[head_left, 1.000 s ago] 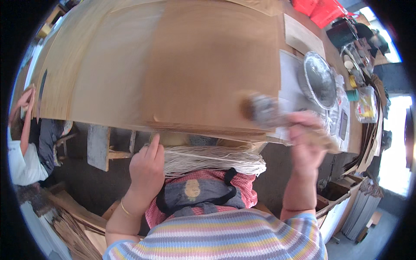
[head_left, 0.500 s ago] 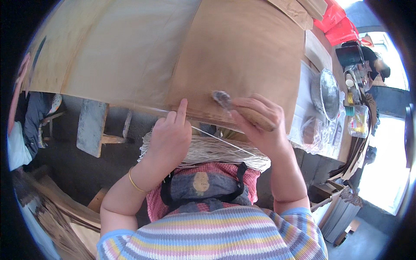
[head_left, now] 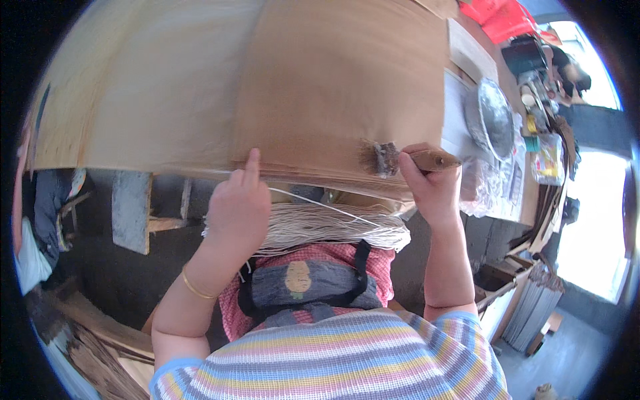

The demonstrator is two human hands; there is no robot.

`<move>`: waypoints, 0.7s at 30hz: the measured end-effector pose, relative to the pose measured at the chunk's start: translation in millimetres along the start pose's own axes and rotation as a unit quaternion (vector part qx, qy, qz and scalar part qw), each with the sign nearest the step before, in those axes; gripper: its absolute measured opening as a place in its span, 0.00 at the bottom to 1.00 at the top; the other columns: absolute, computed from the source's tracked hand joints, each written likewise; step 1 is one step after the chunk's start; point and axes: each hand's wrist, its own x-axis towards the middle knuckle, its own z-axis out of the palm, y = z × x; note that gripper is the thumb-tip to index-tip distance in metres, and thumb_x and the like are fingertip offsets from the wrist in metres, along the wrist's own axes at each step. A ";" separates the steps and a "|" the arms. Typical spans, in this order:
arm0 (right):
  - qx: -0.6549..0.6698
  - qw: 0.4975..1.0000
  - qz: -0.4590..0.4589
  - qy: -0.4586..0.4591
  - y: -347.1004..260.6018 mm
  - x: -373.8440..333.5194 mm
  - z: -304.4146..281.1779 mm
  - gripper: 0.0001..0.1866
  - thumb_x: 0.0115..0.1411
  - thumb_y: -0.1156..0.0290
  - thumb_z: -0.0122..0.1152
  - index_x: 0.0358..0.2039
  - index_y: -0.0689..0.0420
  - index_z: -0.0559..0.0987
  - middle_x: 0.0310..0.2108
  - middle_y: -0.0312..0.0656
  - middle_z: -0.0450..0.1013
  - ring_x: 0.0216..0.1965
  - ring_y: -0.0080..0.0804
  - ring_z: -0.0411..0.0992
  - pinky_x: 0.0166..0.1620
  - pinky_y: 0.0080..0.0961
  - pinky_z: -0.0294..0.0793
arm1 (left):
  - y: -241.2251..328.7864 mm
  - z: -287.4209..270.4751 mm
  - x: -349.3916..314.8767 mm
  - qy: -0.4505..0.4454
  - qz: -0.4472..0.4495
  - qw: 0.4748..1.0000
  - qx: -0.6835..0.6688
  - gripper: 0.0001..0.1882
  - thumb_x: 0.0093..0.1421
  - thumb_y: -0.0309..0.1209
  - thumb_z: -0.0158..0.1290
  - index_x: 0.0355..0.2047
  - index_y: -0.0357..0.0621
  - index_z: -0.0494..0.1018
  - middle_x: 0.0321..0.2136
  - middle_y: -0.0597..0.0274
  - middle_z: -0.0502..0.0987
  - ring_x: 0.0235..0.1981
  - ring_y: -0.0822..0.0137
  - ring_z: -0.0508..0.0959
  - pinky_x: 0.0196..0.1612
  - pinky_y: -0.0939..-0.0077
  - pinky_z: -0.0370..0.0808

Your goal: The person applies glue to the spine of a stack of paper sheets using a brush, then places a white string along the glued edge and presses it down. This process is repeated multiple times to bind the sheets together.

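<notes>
My right hand [head_left: 432,190] is closed round the wooden handle of a brush [head_left: 381,159], its bristles turned left against the brown paper sheet [head_left: 333,93] near its front edge. My left hand [head_left: 239,208] rests at the sheet's lower left corner, index finger stretched onto the paper and the other fingers curled. A taut white string [head_left: 320,203] runs from this hand down to the right, over a thick bundle of pale strings [head_left: 327,230] across my lap. How the left fingers grip the string is hidden.
A paler sheet [head_left: 167,93] lies left of the brown one on the table. To the right stand a metal basin [head_left: 490,120], crumpled clear plastic [head_left: 479,190] and a red bag [head_left: 500,20]. A wooden stool [head_left: 132,210] stands below the table's left side.
My right hand has moved right with the brush, whose bristles now point left across the paper's front part. The left hand keeps its place at the sheet's corner. The whole view has shifted slightly.
</notes>
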 end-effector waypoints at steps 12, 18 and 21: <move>0.124 0.989 -0.021 0.080 32.5 -10.5 -67.3 0.07 0.55 0.72 0.63 0.31 0.62 0.80 0.23 0.35 0.76 0.22 0.20 0.70 0.27 0.20 0.69 | 1.9 -8.6 3.7 -0.048 -0.013 0.999 -0.002 0.02 0.47 0.21 0.49 0.20 0.34 0.69 0.56 0.41 0.66 0.35 0.54 0.74 0.38 0.61 0.73; -0.350 0.891 -0.143 0.252 140.5 -60.3 -163.8 0.15 0.54 0.81 0.61 0.44 0.60 0.78 0.36 0.43 0.75 0.32 0.35 0.74 0.38 0.26 0.74 | 6.5 -23.5 -3.4 0.087 0.027 0.985 -0.144 0.06 0.54 0.22 0.49 0.23 0.32 0.70 0.45 0.40 0.73 0.30 0.54 0.74 0.33 0.64 0.71; -0.457 0.875 -0.097 0.128 167.4 -92.0 -173.7 0.23 0.45 0.86 0.58 0.44 0.55 0.78 0.37 0.45 0.74 0.38 0.43 0.74 0.41 0.32 0.74 | 13.3 -63.0 -17.7 0.017 -0.002 0.932 -0.362 0.04 0.52 0.22 0.51 0.23 0.32 0.73 0.30 0.48 0.75 0.23 0.58 0.74 0.26 0.68 0.68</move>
